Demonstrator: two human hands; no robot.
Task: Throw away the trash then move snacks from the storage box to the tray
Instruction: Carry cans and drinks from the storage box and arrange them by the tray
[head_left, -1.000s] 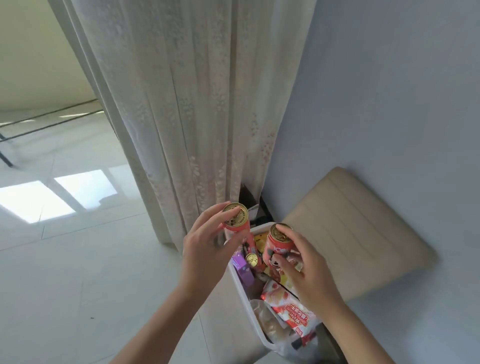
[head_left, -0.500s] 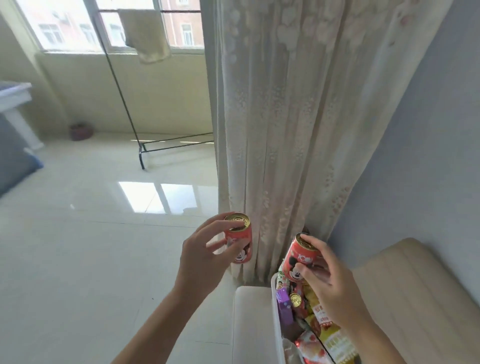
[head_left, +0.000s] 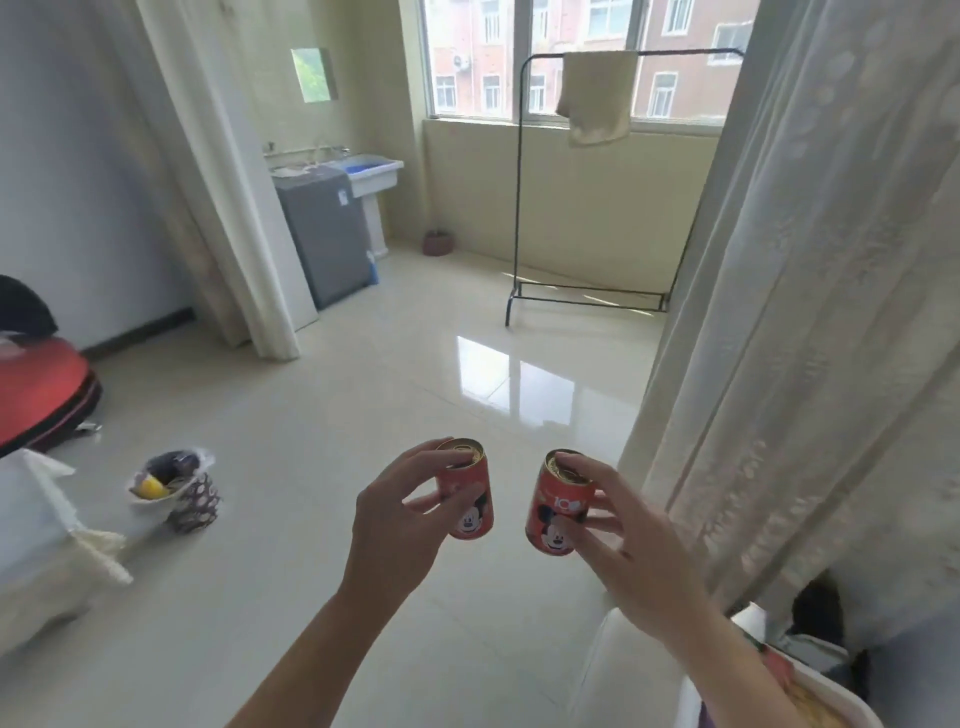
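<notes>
Left hand (head_left: 400, 525) pinches a small red cartoon-print metal can (head_left: 470, 519); right hand (head_left: 639, 551) grips the second red can (head_left: 553, 530). Both cans are upright in mid-air, clear of the white plastic storage box (head_left: 831, 688). Rigid, smooth walls, likely slippery, probably weighty. Grip mid-wall, not the rim.

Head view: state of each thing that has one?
Left can, upright, in left hand grip.
Right can, slightly tilted, in right hand grip.
Trash bin, upright, bagged, trash inside.
Storage box, open.
Towel, draped over rack.
</notes>
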